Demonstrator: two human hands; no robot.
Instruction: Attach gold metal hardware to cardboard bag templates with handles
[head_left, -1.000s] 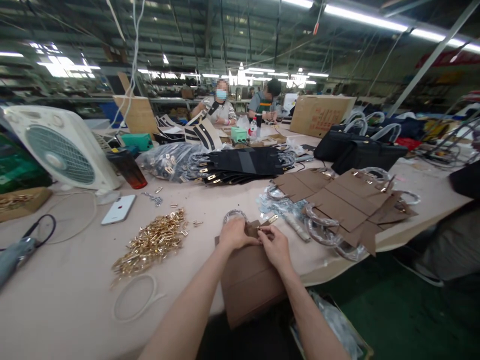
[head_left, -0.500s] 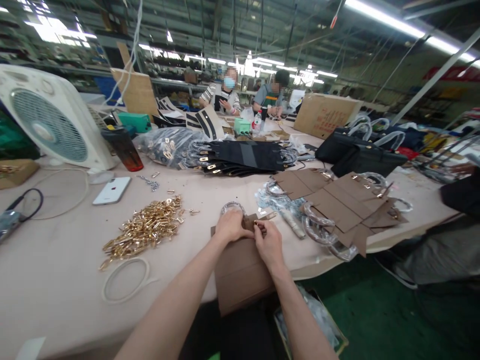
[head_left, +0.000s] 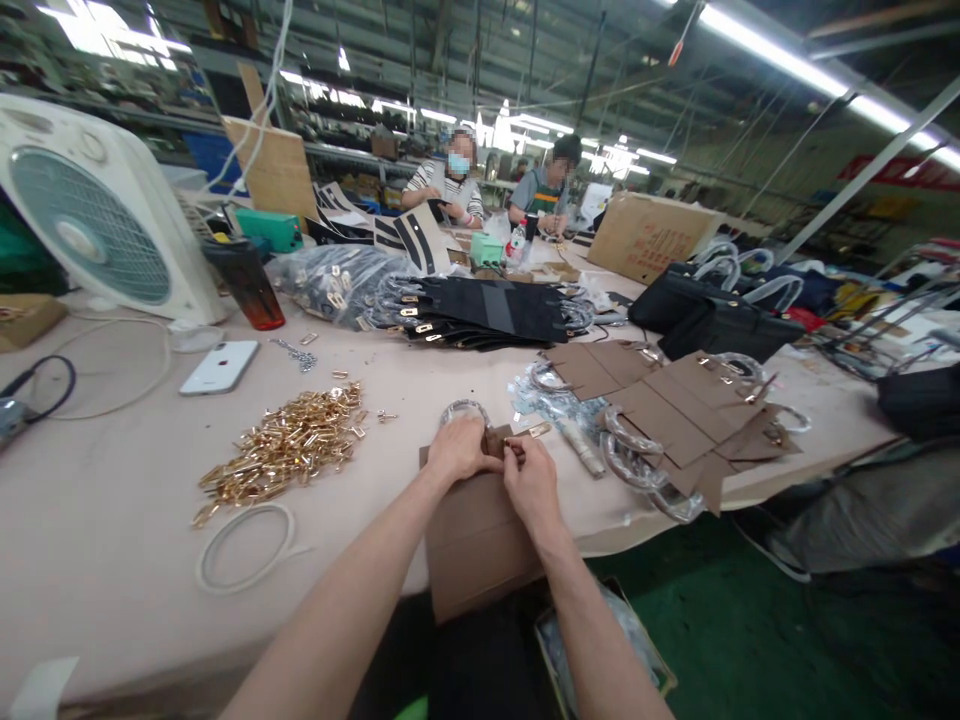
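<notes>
A brown bag panel lies at the table's front edge, its lower part hanging over. My left hand is closed on its upper part, beside a plastic-wrapped handle. The thumb points toward my right hand, which pinches something tiny at the panel's upper edge; the fingers hide most of it. Just beyond the right fingertips, a gold-coloured metal fitting shows. To the left lies a heap of gold-coloured metal fittings, with a roll of whitish tape in front of it.
Brown bag panels with wrapped handles are piled on the right, near a rolled beige piece. Black panels are stacked ahead. A white phone, a dark tumbler and a fan stand left. Two people sit across the table.
Both hands stay at the panel's upper edge, with the right fingertips slightly shifted. The view has tilted a little. Across the table, the person in striped sleeves now handles a dark piece.
</notes>
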